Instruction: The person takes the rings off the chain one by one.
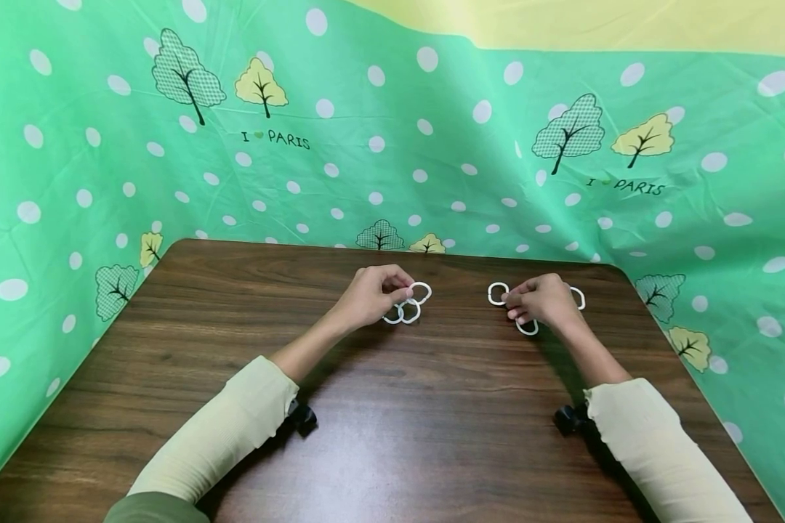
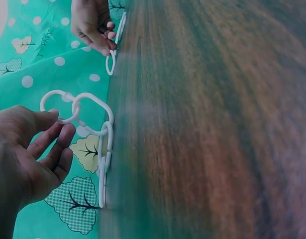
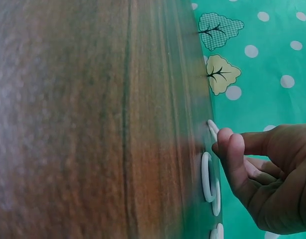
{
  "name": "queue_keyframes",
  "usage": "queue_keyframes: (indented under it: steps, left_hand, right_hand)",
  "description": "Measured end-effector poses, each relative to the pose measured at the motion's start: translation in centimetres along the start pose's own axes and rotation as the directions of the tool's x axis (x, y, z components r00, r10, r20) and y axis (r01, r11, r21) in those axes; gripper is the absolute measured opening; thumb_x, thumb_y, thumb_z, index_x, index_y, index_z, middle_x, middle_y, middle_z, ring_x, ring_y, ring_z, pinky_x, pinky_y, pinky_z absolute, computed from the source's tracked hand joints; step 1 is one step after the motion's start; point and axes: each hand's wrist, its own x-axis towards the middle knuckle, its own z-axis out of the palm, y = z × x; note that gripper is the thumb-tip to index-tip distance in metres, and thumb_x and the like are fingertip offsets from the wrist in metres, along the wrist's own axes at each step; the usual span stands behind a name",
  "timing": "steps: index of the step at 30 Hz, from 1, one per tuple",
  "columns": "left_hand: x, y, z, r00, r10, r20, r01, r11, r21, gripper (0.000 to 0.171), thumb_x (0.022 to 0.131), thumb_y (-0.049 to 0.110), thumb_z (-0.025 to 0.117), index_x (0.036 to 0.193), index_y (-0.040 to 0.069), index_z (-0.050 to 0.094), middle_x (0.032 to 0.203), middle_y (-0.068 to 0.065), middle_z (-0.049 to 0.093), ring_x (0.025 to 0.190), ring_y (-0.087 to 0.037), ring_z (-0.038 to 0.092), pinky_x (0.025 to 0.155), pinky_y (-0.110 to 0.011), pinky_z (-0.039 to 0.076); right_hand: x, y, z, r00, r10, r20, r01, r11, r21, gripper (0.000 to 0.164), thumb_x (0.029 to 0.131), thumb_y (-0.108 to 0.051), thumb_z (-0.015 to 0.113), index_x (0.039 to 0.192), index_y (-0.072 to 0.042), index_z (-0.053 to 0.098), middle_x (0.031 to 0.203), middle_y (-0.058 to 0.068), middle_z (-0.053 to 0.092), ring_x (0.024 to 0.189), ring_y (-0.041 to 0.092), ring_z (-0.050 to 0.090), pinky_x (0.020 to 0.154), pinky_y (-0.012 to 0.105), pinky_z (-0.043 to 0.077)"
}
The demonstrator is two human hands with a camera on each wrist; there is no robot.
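My left hand (image 1: 369, 296) pinches a white plastic chain link (image 2: 55, 92) between thumb and fingers, tilted up off the table. It is threaded through a second link (image 2: 99, 101), which joins others (image 2: 101, 186) standing low along the tabletop in the left wrist view. Over to the right, my right hand (image 1: 544, 299) pinches the near edge of a separate white link (image 1: 489, 294) at its fingertips. Below that hand lies another link (image 1: 528, 333), and one more (image 1: 582, 298) shows past its wrist side. In the right wrist view, white links (image 3: 206, 177) sit beneath the fingers.
Both hands work near the far edge of a dark brown wooden table (image 1: 419, 407). Behind it hangs a green polka-dot cloth (image 1: 366, 174) with printed trees. Black wrist cameras (image 1: 303, 419) hang under the pale sleeves.
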Motion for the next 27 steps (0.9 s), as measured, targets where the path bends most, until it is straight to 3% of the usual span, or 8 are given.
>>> queue_keyframes:
  steps: [8,20,27]
  left_hand:
    - [0.0,-0.1,0.3,1.0,0.009,-0.003,-0.009,1.0,-0.002,0.016,0.105,0.009,0.08,0.118,-0.001,0.081,0.107,-0.01,0.086,0.097,-0.021,0.078,0.086,-0.03,0.059]
    - [0.0,-0.2,0.2,1.0,0.008,-0.002,-0.008,1.0,-0.005,0.016,0.105,0.009,0.08,0.119,0.001,0.082,0.107,-0.009,0.086,0.097,-0.02,0.079,0.089,-0.032,0.061]
    - [0.0,-0.3,0.2,1.0,0.004,-0.001,-0.004,1.0,-0.001,0.017,0.105,0.011,0.08,0.119,0.001,0.081,0.107,-0.009,0.086,0.097,-0.019,0.079,0.088,-0.031,0.061]
  right_hand:
    - [-0.4,0.0,-0.3,1.0,0.003,-0.015,-0.004,0.998,-0.059,0.035,0.104,-0.012,0.08,0.124,0.016,0.076,0.075,0.005,0.082,0.065,0.008,0.077,0.062,0.03,0.066]
    - [-0.8,0.2,-0.9,0.999,0.028,-0.028,-0.031,0.995,-0.091,0.033,0.109,-0.017,0.073,0.126,0.012,0.077,0.079,0.003,0.082,0.068,0.007,0.075,0.064,0.031,0.066]
    - [-1.3,0.1,-0.4,1.0,-0.024,0.018,0.025,0.997,-0.071,0.033,0.11,-0.015,0.073,0.126,0.013,0.076,0.087,0.007,0.085,0.07,0.008,0.076,0.061,0.03,0.064]
